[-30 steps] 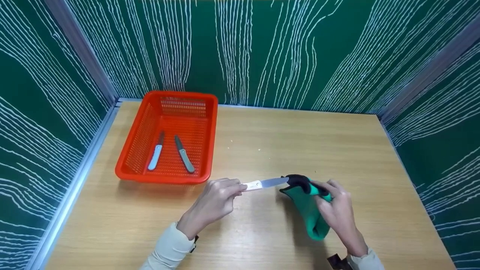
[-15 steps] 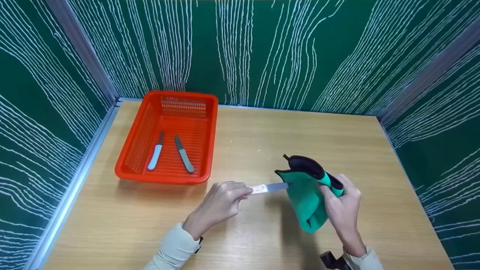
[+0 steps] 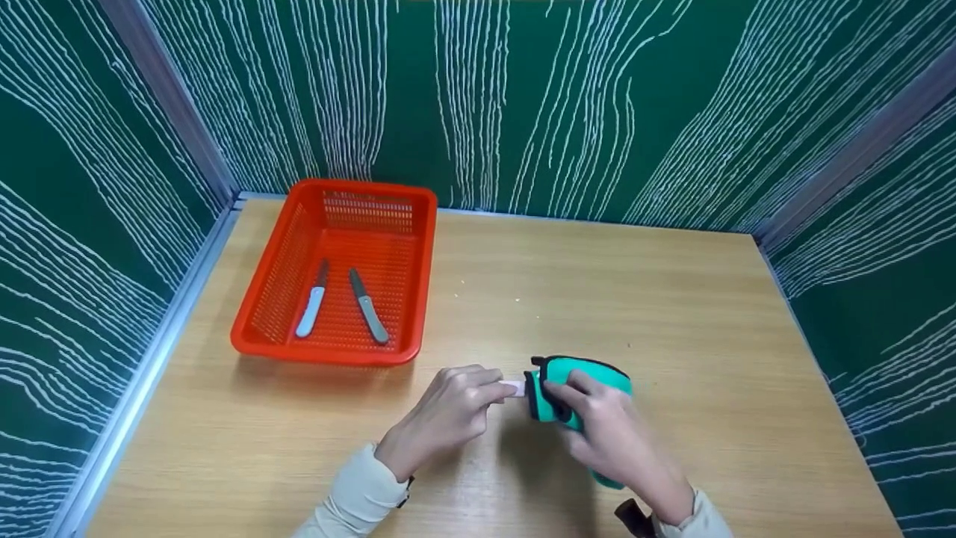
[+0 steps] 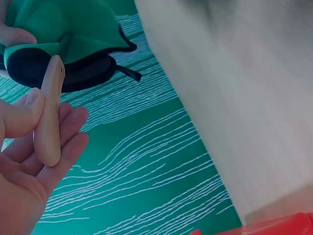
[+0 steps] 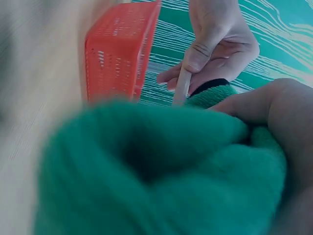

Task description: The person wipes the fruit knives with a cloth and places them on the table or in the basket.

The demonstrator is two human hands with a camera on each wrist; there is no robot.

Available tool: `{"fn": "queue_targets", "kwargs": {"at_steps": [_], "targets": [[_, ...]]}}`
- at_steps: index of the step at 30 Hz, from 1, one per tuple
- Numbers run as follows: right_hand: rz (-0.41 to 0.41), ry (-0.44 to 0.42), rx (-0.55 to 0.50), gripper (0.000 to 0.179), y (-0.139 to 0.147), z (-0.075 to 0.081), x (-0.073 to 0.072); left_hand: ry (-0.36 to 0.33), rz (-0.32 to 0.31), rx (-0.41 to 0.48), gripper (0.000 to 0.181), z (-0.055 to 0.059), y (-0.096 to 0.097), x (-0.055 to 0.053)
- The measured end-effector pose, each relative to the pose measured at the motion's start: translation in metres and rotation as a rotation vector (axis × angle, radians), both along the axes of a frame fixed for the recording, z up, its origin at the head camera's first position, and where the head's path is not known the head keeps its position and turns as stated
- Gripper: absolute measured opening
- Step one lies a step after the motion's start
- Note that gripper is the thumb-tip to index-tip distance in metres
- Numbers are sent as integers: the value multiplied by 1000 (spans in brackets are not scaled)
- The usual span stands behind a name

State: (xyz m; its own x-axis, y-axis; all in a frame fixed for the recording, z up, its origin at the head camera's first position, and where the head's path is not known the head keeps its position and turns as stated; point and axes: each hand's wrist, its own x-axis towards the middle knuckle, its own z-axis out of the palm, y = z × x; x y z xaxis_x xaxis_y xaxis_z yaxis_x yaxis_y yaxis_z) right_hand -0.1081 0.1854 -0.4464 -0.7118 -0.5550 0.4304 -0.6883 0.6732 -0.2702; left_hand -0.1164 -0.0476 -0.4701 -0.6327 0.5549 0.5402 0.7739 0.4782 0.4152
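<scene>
My left hand (image 3: pixel 448 403) pinches a knife (image 3: pixel 514 388) by its pale handle, thumb on one side and fingers on the other. In the left wrist view the whole handle shows; most of the blade is hidden by a green cloth (image 3: pixel 594 371) with black edging. That cloth is folded around the blade, and my right hand (image 3: pixel 616 433) grips it from above, just right of the handle. Up close in the right wrist view, the fluffy cloth forms a thick fold and hides most of the right fingers.
A red plastic basket (image 3: pixel 328 354) stands at the back left of the wooden table (image 3: pixel 672 299). Inside lie a knife with a white handle (image 3: pixel 310 310) and a knife with a grey handle (image 3: pixel 371 317). Green panels with white lines enclose the table. Tiny white crumbs dot the tabletop.
The right hand has brought the cloth left and folded it over the blade, which was bare earlier. The left hand, still holding the knife, has shifted slightly right.
</scene>
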Motion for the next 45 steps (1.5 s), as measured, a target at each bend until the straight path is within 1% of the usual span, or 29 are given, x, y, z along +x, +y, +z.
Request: {"fn": "queue_targets", "kwargs": {"at_steps": [1, 4, 8, 10, 12, 15, 17, 19, 22, 28, 32, 38, 41, 45], "targets": [[-3, 10, 31, 42, 0, -1, 0, -7, 5, -8, 30, 0, 0, 0], [-4, 52, 69, 39, -2, -2, -1, -23, 20, -11, 29, -2, -2, 1], [-18, 124, 92, 41, 0, -6, -4, 22, 30, -5, 27, -2, -3, 0], [-39, 132, 109, 41, 3, -10, -7, 55, 34, -14, 26, -3, -3, -1], [-67, 100, 136, 41, 8, -14, -11, 79, 42, -29, 26, -5, -5, -1], [-128, 1, 172, 41, 19, -19, -18, 101, 59, -44, 26, -7, -7, -2], [-173, -63, 171, 42, 27, -21, -22, 100, 69, -41, 25, -8, -9, -2], [-210, -105, 142, 42, 36, -21, -25, 78, 75, -28, 25, -8, -10, -2], [-237, -125, 68, 39, 45, -21, -27, 26, 81, -1, 22, -9, -12, -3], [-243, -129, -69, 34, 53, -18, -24, -63, 84, 56, 17, -14, -13, -4], [-240, -129, -145, 34, 54, -17, -21, -105, 73, 85, 16, -14, -12, -3], [-241, -126, -177, 35, 55, -17, -16, -130, 53, 72, 13, -13, -11, -1], [-244, -126, -184, 36, 55, -17, -15, -152, 49, 52, 20, -13, -10, 1], [-237, -130, -200, 36, 55, -18, -14, -190, 34, 55, 21, -14, -9, 2]]}}
